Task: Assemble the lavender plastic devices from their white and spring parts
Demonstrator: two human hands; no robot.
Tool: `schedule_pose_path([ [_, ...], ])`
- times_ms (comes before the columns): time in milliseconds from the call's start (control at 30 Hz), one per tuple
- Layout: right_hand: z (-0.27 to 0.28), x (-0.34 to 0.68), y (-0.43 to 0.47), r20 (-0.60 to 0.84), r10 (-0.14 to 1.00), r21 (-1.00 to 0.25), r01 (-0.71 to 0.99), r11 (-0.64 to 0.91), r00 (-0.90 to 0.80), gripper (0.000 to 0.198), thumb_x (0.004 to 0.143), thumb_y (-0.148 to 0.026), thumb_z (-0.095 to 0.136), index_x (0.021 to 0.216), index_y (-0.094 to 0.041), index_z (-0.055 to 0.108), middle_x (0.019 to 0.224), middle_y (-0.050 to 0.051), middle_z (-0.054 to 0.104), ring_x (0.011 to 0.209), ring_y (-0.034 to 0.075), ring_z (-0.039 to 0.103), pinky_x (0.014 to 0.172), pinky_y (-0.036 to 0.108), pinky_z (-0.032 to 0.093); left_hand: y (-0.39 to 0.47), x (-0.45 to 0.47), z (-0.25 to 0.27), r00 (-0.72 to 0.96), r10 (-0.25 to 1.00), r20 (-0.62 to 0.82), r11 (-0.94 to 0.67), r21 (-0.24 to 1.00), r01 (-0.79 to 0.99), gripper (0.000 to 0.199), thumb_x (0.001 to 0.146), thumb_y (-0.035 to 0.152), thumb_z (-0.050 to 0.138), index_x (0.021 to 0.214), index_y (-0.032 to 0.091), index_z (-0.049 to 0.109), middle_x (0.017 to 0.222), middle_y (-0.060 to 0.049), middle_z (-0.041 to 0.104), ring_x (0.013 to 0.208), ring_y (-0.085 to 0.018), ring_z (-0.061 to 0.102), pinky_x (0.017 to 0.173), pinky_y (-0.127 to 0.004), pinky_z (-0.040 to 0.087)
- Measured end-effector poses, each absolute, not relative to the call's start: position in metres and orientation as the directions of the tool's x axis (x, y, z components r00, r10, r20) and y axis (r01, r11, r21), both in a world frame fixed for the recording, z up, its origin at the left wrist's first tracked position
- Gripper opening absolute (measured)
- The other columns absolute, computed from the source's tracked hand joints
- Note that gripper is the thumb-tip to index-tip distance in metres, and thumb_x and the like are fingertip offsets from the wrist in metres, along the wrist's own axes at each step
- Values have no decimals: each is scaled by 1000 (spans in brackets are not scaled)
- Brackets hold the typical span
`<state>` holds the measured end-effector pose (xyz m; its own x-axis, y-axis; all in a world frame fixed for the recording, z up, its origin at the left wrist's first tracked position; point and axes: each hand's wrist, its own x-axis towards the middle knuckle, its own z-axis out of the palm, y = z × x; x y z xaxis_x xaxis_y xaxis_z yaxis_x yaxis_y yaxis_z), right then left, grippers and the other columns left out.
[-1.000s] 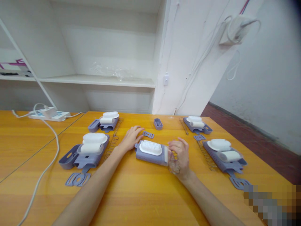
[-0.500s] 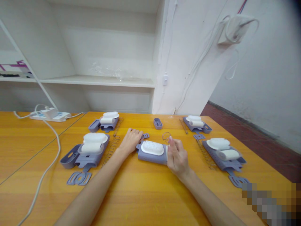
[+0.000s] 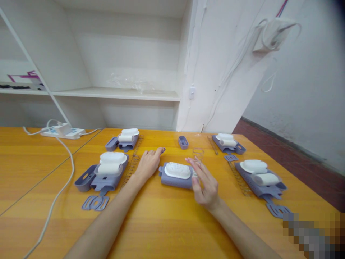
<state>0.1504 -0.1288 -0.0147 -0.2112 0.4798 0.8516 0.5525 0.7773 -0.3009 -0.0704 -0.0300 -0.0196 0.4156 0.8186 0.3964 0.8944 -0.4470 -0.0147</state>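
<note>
Centre casing [image 3: 176, 182], purple-grey, lies mid-table between the two hands, studded white pad [image 3: 177, 170] facing up on its top. Left to right: power strip [image 3: 74, 134] near the table's [image 3: 172, 226] far edge, adapter [image 3: 61, 128] plugged in, white cable [image 3: 70, 176] running to the near edge. Front-left tray [image 3: 81, 185] sits open side up, cutouts showing inside, right beside front-left casing [image 3: 104, 182]; that one carries a white oval pad [image 3: 113, 158] and a white roll [image 3: 109, 169]. Flat front-left plate [image 3: 95, 203] lies nearer the camera; wire spring [image 3: 132, 167] to the right. Rear-left tray [image 3: 111, 144], also open side up, sits left of rear-left casing [image 3: 126, 146], same pad-and-roll load. Shelf compartment [image 3: 121, 36] above holds crumpled clear film [image 3: 134, 83]. Left hand [image 3: 148, 163]: fingertips in a narrow pinch on a small cutout plate [image 3: 163, 150], mostly hidden. Rear-centre tray [image 3: 183, 142] stands behind the centre casing, holes visible in it. Right hand [image 3: 207, 185] is at the casing's right end, fingers extended, thumb apart; can't tell if it grips anything. Faint wire loops [image 3: 198, 149] just beyond its fingertips. Rear-right casing [image 3: 222, 145] has pad and roll on it, rear-right tray [image 3: 240, 148] beside it. Front-right casing [image 3: 249, 185] likewise loaded, flat front-right plate [image 3: 279, 210] just in front.
</note>
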Motion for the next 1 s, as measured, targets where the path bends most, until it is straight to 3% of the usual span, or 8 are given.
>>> schedule_pose_path([
  [100,-12,146,-132,786,575,-406,511,758,-227,68,82,-13,40,145,-13,16,143,16,36,130,30,36,105,54,34,-32,-71,-21,404,817,411,-445,3,896,32,90,16,38,121,20,44,92,-7,66,89,-22,60,77,-32,38],
  [233,-14,140,-130,689,656,-379,618,689,-308,71,81,-14,48,145,-16,16,149,13,26,135,27,27,108,49,31,-32,-71,-24,379,816,437,-434,29,900,32,90,18,39,121,19,45,90,-7,66,87,-22,61,77,-32,40],
  [333,-16,137,-124,641,685,-328,684,652,-345,71,82,-18,53,143,-17,16,148,13,29,134,24,30,107,46,33,-31,-73,-26,333,816,472,-429,111,896,33,89,19,40,122,18,45,94,-8,66,88,-22,62,78,-32,42],
  [433,-19,137,-116,681,654,-210,768,605,-330,70,83,-24,58,141,-18,21,143,14,37,131,26,35,104,51,33,-32,-75,-24,226,819,527,-413,269,870,32,89,21,41,122,20,45,92,-6,67,83,-20,64,75,-29,45],
  [533,-22,139,-110,727,629,-98,865,492,-275,60,84,-26,59,137,-19,30,135,15,48,119,30,47,94,53,40,-35,-75,-18,95,807,582,-405,430,807,32,89,24,42,121,22,44,88,-4,68,80,-19,65,71,-27,46],
  [633,-27,142,-106,758,599,-64,885,461,-257,50,86,-21,54,133,-18,36,123,16,57,110,29,55,85,45,48,-39,-70,-11,32,791,611,-422,506,752,33,89,24,43,122,21,43,89,-4,68,81,-19,66,71,-27,47],
  [867,-35,143,-105,716,663,-271,790,550,-217,53,85,-19,51,135,-18,32,125,14,55,95,21,64,77,35,56,-50,-55,-4,46,810,584,-454,577,679,34,87,24,44,121,22,44,87,-3,67,75,-17,64,72,-27,48],
  [1000,-34,141,-105,683,671,-321,706,631,-290,55,85,-14,48,137,-19,31,137,12,46,117,22,53,96,39,48,-57,-46,-1,70,823,564,-483,629,609,31,87,25,45,118,21,49,88,-4,67,72,-16,63,72,-26,48],
])
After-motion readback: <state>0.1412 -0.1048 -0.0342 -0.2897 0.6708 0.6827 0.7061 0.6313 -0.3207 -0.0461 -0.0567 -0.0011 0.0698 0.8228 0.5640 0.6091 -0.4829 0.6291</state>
